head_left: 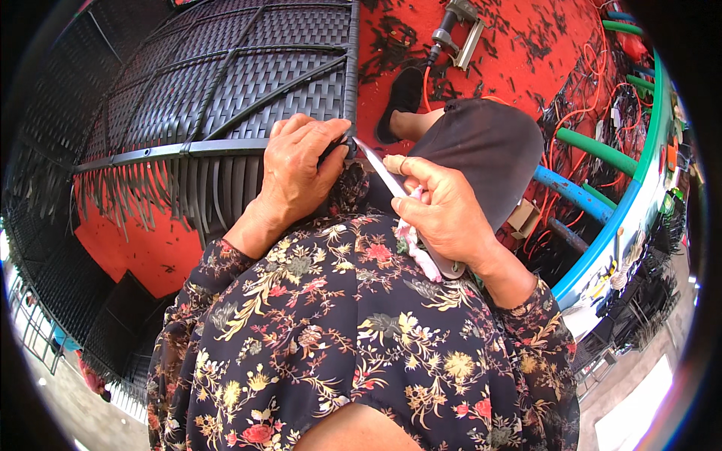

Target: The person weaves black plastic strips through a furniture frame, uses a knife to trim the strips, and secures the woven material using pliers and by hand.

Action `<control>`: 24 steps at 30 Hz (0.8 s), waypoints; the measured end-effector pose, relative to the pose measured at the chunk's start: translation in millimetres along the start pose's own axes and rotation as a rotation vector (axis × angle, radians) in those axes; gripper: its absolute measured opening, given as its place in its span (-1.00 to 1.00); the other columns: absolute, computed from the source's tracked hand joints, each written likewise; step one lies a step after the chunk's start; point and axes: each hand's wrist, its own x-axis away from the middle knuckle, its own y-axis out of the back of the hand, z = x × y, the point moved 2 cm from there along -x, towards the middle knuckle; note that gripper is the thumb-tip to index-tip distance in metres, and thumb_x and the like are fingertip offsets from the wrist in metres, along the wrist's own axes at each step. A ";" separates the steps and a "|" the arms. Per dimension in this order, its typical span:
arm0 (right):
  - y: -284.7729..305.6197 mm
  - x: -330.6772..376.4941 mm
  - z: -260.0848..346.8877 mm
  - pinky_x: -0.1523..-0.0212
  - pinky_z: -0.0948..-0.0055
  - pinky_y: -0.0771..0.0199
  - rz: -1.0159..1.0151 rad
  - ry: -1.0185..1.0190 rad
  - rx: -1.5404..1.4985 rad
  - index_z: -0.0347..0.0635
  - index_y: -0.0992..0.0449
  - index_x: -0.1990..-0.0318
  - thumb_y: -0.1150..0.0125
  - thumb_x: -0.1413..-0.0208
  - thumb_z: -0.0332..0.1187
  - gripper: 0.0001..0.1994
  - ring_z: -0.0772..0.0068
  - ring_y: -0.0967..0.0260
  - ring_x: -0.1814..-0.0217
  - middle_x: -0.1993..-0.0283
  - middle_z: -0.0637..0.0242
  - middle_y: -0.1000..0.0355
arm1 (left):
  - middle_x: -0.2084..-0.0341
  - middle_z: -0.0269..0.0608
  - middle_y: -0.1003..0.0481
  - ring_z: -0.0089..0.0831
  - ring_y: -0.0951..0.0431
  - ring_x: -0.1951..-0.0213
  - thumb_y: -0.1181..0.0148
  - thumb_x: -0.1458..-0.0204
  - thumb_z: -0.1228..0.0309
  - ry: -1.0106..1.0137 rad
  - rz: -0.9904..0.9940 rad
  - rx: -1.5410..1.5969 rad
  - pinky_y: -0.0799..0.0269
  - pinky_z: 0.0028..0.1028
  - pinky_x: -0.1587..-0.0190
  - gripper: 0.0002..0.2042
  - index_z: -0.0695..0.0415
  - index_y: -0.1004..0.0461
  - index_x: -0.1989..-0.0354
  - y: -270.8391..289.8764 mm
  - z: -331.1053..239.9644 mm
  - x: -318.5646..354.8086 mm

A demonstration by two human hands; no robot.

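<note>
My left hand (297, 161) is closed over the near right corner of a black woven wicker panel (289, 83), its fingers curled round the frame bar (218, 145). Black strips (139, 192) hang loose below that bar. My right hand (444, 214) holds a long, pointed knife (383, 171), with pink and white cloth (421, 252) wrapped about its handle. The blade slants up and left, its tip beside the panel's corner, close to my left fingers. Whether the tip touches a strip, I cannot tell. One right finger wears a tan wrap (395, 163).
A pneumatic stapler (451, 34) with an orange hose lies on the red floor covering (496, 75), among black strip scraps. My bent knee in dark cloth (481, 150) is beside the knife. Right stands a curved blue-green frame with bars (598, 150); more woven panels (45, 188) rise at left.
</note>
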 end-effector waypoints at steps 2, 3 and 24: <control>-3.0 1.0 -0.7 0.50 0.56 -0.38 -0.007 -0.006 -0.017 -0.41 -0.34 -0.02 -0.07 0.10 -0.54 -0.58 0.61 -0.36 0.58 0.53 0.31 -0.36 | 0.45 -0.26 -0.51 -0.29 -0.45 0.37 -0.23 0.23 0.55 0.001 0.004 0.010 -0.26 -0.36 0.25 -0.70 0.15 -0.46 0.23 -0.1 1.1 0.2; -5.9 2.2 1.3 0.49 0.62 -0.34 -0.017 0.014 0.023 -0.40 -0.33 -0.03 -0.06 0.08 -0.57 -0.58 0.69 -0.30 0.56 0.50 0.39 -0.32 | 0.45 -0.26 -0.51 -0.29 -0.45 0.37 -0.22 0.22 0.55 0.008 0.009 0.014 -0.27 -0.36 0.25 -0.71 0.15 -0.46 0.23 0.1 1.9 0.3; 23.1 -37.6 -17.3 0.63 0.74 -0.25 0.263 -0.159 -0.641 -0.41 -0.32 0.07 -0.09 0.01 -0.57 -0.69 0.71 -0.26 0.60 0.50 0.40 -0.33 | 0.35 -0.17 -0.54 -0.29 -0.54 0.31 -0.19 0.14 0.58 0.075 0.160 0.055 -0.40 -0.43 0.22 -0.73 0.21 -0.47 0.18 4.5 18.2 -4.4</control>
